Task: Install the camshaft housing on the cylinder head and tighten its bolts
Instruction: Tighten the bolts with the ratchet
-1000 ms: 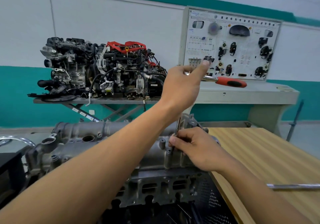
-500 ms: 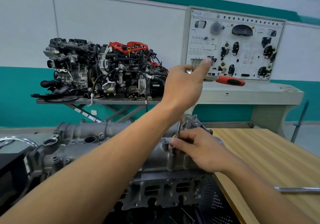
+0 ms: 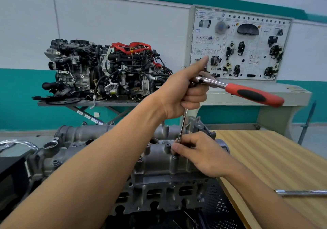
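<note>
Head view shows the camshaft housing (image 3: pixel 155 159), a long grey cast-metal part with rounded tube shapes, round openings and upright bolt bosses. It sits on top of the cylinder head (image 3: pixel 155 191), whose near face has a row of rectangular ports. Both lie low in the middle of the scene, just left of a wooden table (image 3: pixel 276 158).

The left hand (image 3: pixel 184 94) is raised above the housing. Its fingers are curled round the head of a ratchet (image 3: pixel 254 95), with one digit stretched straight up and to the right. The ratchet's red and black handle points right. A thin extension bar (image 3: pixel 182 127) drops from that hand to the housing's near right part. There the right hand (image 3: pixel 203 154) pinches the bar's lower end between thumb and fingertips, with the other fingers loosely bent.

The bar's tip and whatever it sits on are hidden behind the right hand's fingers, so it is unclear whether a bolt is there. The left forearm covers much of the housing's middle. The housing's left end is partly in shadow. A steel rod (image 3: pixel 300 192) on the table is cut off by the right edge. Against the far wall stand a display engine (image 3: pixel 106 73) and a training panel (image 3: pixel 238 48) whose lettering is too small to read.
</note>
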Action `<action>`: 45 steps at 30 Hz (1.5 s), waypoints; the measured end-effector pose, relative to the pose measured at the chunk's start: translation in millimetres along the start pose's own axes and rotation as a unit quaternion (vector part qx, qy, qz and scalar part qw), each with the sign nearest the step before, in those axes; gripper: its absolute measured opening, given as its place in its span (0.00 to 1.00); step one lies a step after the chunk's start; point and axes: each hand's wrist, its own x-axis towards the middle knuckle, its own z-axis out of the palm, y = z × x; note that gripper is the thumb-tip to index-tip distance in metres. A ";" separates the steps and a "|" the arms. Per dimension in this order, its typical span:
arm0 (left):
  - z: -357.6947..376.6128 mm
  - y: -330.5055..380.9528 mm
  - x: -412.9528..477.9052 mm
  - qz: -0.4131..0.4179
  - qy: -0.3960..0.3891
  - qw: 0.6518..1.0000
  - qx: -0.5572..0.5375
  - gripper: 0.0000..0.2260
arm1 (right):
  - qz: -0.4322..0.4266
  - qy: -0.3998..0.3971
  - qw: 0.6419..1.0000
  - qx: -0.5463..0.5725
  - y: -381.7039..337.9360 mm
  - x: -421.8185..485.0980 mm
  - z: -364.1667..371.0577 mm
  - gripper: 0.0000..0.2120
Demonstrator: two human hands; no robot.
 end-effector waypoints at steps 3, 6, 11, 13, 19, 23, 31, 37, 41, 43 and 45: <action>-3.7 1.5 -0.2 0.001 0.008 1.000 -0.013 0.26 | -0.002 0.008 1.000 0.012 1.8 0.5 1.6 0.13; 7.5 -3.4 0.7 0.064 0.158 0.981 0.097 0.21 | -0.002 0.007 1.000 0.019 2.8 1.0 1.9 0.11; 25.3 -16.6 4.2 0.202 0.387 0.833 0.341 0.25 | -0.009 0.016 0.999 0.035 3.4 0.3 3.5 0.13; 24.8 -14.6 5.2 0.202 0.404 0.802 0.390 0.26 | -0.006 0.017 0.999 0.049 3.6 -1.2 5.0 0.14; 11.7 -10.8 5.4 0.124 0.252 0.946 0.161 0.13 | -0.004 0.024 0.999 0.034 5.7 0.3 4.9 0.15; 2.4 -5.6 3.4 0.089 0.133 0.982 0.097 0.13 | -0.011 0.029 0.999 0.041 5.8 0.8 5.4 0.14; 0.1 -5.2 1.5 0.079 0.088 0.992 0.046 0.13 | -0.027 0.040 0.998 0.042 4.7 0.1 6.7 0.12; 8.4 -4.5 2.2 0.095 0.208 0.968 0.101 0.15 | -0.026 0.062 0.997 0.041 5.8 2.6 10.8 0.13; 17.7 -10.6 -7.7 0.154 0.215 0.955 0.134 0.16 | -0.051 0.102 0.993 0.032 11.4 -4.0 20.1 0.15; 20.2 -13.2 -13.7 0.183 0.222 0.945 0.155 0.16 | -0.065 0.114 0.991 0.033 12.8 -5.5 22.6 0.15; 19.1 -14.0 -16.1 0.188 0.236 0.940 0.156 0.16 | -0.071 0.119 0.990 0.026 13.7 -5.7 23.2 0.16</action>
